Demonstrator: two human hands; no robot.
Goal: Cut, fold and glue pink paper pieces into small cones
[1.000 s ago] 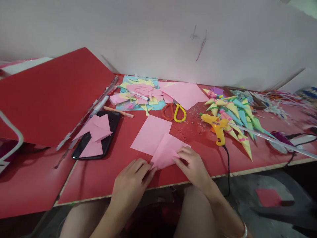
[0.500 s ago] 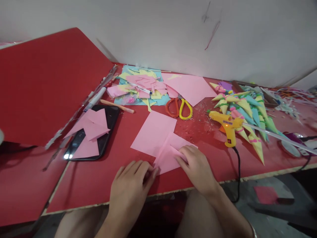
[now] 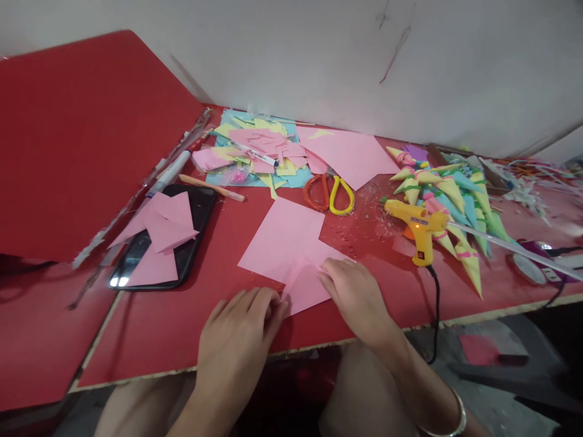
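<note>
A pink paper piece (image 3: pixel 306 288) lies near the table's front edge, partly folded or curled up along its upper side. My left hand (image 3: pixel 243 325) pinches its lower left corner between thumb and fingers. On the right, my right hand (image 3: pixel 353 294) has its thumb and fingers pressed together on the paper's raised edge. Beneath and behind it rests a flat pink sheet (image 3: pixel 283 237). Just beyond that sheet are scissors (image 3: pixel 339 197) with one orange and one yellow handle; their blades are hidden under paper.
A yellow glue gun (image 3: pixel 419 227) with a lit light stands at right, beside several paper cones (image 3: pixel 455 194). At left, cut pink pieces (image 3: pixel 170 227) cover part of a black phone (image 3: pixel 203 215). Paper scraps (image 3: pixel 259 145) and a marker pile up at the back. A red board (image 3: pixel 95 145) leans left.
My right hand has shifted slightly left, and the paper edge it holds has curled over toward the left hand. The left hand keeps its pinch. The view has tilted slightly.
</note>
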